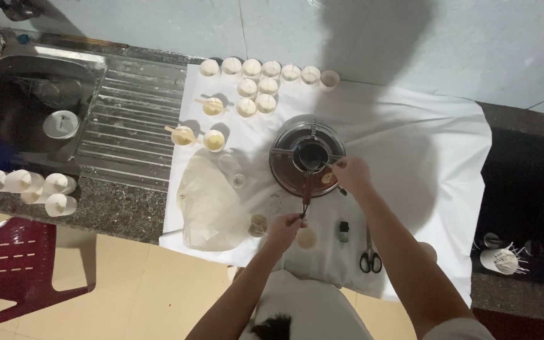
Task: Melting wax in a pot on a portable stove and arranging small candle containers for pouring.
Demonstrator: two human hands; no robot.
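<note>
Seen from the head camera, a white cloth (410, 126) is being spread over a counter, and a round metal burner (306, 157) is standing near the cloth's middle. A small dark pot (310, 154) is being carried on the burner, its long handle (306, 192) pointing toward the cloth's near edge. The end of that handle is being pinched by the left hand (283, 230), whose fingers are closed around it. The right hand (351, 174) is being held at the burner's right rim, fingers curled shut on a thin stick (328, 166) whose tip is reaching toward the pot. Just beside the left hand, near the near edge, a small round cup (307, 238) is sitting, with a little dark bottle (344, 232) and a pair of scissors (370, 257) to its right. A crumpled pale bag (209, 198) is lying at the cloth's near left corner. Along the far edge a row of small white cups (271, 68) is being lined up, with further filled cups (256, 94) below it toward the far left. Left of the cloth a steel sink (39, 94) is being shown, and a red plastic chair (14, 264) is standing on the floor.
</note>
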